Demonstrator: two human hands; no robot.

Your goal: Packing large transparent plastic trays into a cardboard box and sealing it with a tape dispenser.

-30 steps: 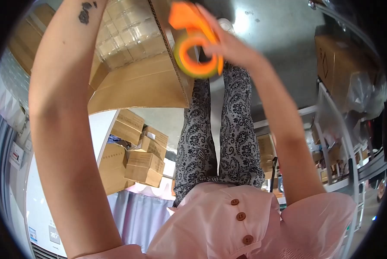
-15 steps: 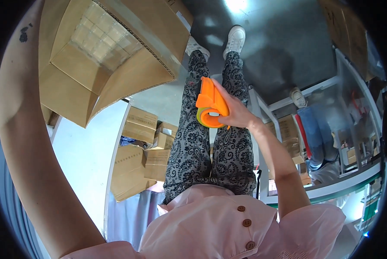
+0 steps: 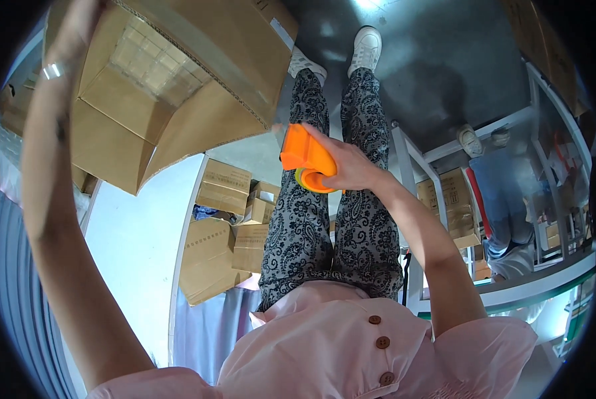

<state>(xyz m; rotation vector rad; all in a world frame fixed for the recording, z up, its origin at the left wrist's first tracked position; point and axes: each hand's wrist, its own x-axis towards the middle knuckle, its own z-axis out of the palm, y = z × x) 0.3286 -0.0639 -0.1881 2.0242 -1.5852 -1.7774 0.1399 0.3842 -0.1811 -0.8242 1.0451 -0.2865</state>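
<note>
At the far left, a grey-blue curtain [image 3: 20, 266] is seen. Next, the left hand [image 3: 77, 28] is raised over the near side of an open cardboard box [image 3: 112, 120]; it is cut off by the upper edge, so whether anything is grasped cannot be told. Clear packs [image 3: 155, 63] are held in rows inside the box. Lower down, brown cartons [image 3: 208, 256] are piled. At the centre, before patterned trousers [image 3: 298, 233], an orange tape dispenser [image 3: 309, 149] (with a tape roll fitted) is gripped by the right hand [image 3: 352, 166]. Farther right, another person's blue-clad legs [image 3: 501, 193] are seen.
</note>
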